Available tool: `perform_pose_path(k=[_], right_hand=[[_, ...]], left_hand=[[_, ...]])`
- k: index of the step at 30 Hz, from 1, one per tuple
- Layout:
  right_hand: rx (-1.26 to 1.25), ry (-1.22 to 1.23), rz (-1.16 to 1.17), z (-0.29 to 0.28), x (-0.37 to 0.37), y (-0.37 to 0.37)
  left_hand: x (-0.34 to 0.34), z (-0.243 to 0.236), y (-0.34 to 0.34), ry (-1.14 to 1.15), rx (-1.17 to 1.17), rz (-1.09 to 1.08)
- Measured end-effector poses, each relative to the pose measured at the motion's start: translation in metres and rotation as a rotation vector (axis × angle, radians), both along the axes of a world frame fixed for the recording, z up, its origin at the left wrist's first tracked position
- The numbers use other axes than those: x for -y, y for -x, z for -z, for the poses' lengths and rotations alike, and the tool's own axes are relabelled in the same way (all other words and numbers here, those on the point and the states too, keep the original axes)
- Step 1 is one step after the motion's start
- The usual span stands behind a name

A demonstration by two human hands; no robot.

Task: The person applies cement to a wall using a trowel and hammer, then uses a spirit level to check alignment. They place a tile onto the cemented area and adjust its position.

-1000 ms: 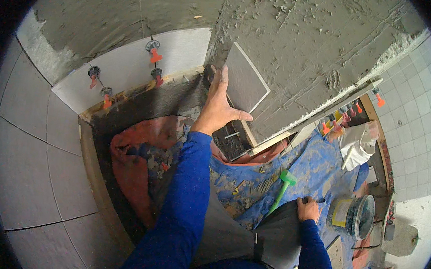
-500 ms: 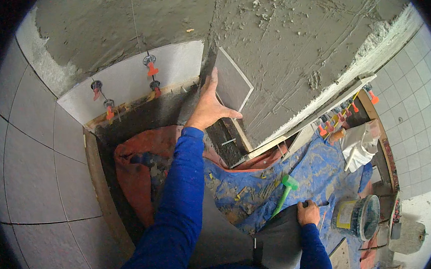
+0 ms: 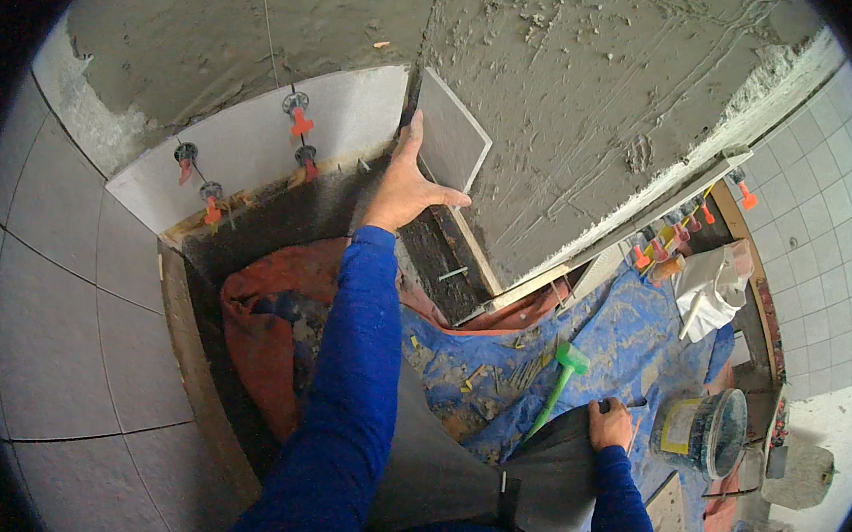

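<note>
My left hand holds a small light-grey tile at the wall corner. Its fingers lie along the tile's left side, and its thumb is by the lower corner. Wet grey mortar covers the wall around the tile. To the left, a larger light tile stands against the adjoining wall, with several red levelling clips along its edges. My right hand rests closed by my knee. A short dark bar-like object sticks out of its fingers; most of it is hidden.
A green mallet lies on the blue, debris-strewn sheet. Further right are a bucket, a white bag and a row of red clips. Below the tile runs a ledge with a protruding screw.
My left hand has shifted the small tile up and left, closer into the corner beside the larger tile. My right hand has stayed by the knee. The view has shifted slightly.
</note>
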State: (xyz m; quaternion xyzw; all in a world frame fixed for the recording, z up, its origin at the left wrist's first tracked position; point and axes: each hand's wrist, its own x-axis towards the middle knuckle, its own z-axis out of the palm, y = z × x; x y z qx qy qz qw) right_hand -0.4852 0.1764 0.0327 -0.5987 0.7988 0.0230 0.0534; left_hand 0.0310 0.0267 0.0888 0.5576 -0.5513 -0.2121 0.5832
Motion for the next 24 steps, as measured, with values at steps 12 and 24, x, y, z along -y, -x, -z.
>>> perform_pose_path(k=[12, 24], right_hand=[[-0.027, -0.041, -0.008, 0.005, 0.004, 0.0], [-0.023, -0.052, -0.003, 0.001, 0.006, -0.008]], left_hand=[[0.001, 0.004, -0.003, -0.031, 0.064, -0.081], [0.0, 0.004, -0.012, 0.001, 0.033, -0.002]])
